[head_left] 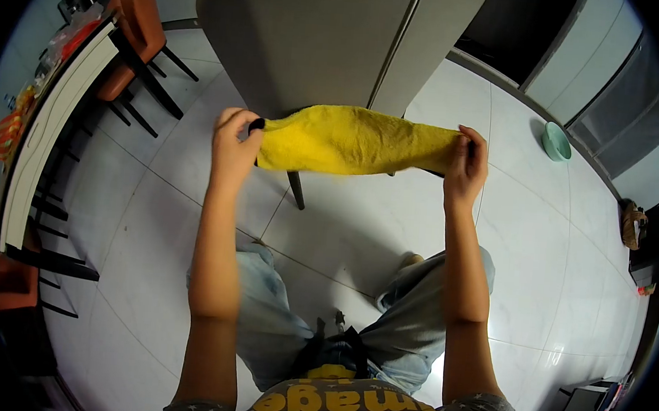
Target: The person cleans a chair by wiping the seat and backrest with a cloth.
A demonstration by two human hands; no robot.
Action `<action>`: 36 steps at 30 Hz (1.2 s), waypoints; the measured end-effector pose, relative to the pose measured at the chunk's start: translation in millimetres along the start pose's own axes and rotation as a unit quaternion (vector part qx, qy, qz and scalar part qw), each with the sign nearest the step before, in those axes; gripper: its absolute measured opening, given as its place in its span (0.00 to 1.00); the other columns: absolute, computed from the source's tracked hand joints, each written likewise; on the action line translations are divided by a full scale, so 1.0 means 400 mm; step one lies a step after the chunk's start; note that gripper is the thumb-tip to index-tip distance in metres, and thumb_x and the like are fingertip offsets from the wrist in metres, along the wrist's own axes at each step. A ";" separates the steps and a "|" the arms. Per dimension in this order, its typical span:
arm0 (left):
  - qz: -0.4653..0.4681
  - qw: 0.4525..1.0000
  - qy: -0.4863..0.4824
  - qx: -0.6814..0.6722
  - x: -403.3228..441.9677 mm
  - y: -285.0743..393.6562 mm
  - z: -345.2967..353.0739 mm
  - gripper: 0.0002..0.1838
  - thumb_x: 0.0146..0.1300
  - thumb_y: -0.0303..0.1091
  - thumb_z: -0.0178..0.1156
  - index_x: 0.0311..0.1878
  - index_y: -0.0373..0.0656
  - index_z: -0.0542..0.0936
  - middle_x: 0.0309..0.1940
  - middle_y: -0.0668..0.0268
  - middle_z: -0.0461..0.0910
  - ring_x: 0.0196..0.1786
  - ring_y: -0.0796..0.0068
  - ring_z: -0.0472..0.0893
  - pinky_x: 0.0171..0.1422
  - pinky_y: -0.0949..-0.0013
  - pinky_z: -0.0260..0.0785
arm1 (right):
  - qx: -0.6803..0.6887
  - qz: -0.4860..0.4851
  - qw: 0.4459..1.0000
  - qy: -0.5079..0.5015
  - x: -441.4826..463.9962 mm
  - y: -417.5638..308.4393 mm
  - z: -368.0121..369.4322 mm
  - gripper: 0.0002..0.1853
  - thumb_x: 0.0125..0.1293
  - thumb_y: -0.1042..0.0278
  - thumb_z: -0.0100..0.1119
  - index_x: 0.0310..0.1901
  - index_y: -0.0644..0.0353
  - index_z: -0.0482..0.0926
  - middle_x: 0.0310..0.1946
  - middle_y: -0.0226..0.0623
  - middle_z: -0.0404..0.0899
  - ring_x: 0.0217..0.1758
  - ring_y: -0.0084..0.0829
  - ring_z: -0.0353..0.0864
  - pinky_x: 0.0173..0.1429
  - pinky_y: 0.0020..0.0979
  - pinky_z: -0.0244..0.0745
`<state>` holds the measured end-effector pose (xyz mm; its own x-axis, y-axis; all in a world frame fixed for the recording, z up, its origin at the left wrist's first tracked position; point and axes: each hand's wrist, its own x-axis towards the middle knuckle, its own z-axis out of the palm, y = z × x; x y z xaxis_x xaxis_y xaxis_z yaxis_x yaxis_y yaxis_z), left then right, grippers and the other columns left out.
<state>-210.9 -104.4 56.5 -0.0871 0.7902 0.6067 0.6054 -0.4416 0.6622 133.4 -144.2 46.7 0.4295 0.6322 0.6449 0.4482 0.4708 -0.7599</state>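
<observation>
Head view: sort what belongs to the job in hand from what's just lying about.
In the job:
- yellow cloth, stretched between the hands
- left hand and right hand, each gripping one end

Just about:
- green basin, on the floor
- table, off to the left
- orange chair, upper left

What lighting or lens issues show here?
Head view: wide-lens distortion, the table edge bows and the corners go black; head view: glare on the floor at lower right, shadow around the legs; head view: cloth evenly lit.
</observation>
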 end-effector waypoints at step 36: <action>-0.384 0.561 -0.405 -0.611 -0.141 0.114 0.185 0.06 0.72 0.31 0.47 0.49 0.43 0.68 0.40 0.66 0.71 0.45 0.72 0.75 0.50 0.69 0.73 | -0.167 -0.173 0.908 -0.343 -0.119 -0.194 0.078 0.21 0.50 0.55 0.69 0.42 0.58 0.78 0.36 0.36 0.79 0.41 0.39 0.76 0.42 0.35 0.74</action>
<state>-119.9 -137.7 20.1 0.7372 0.6621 -0.1352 -0.4027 0.5911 0.6989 53.7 -191.4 72.4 -0.3209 0.7703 0.5510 0.7247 0.5743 -0.3808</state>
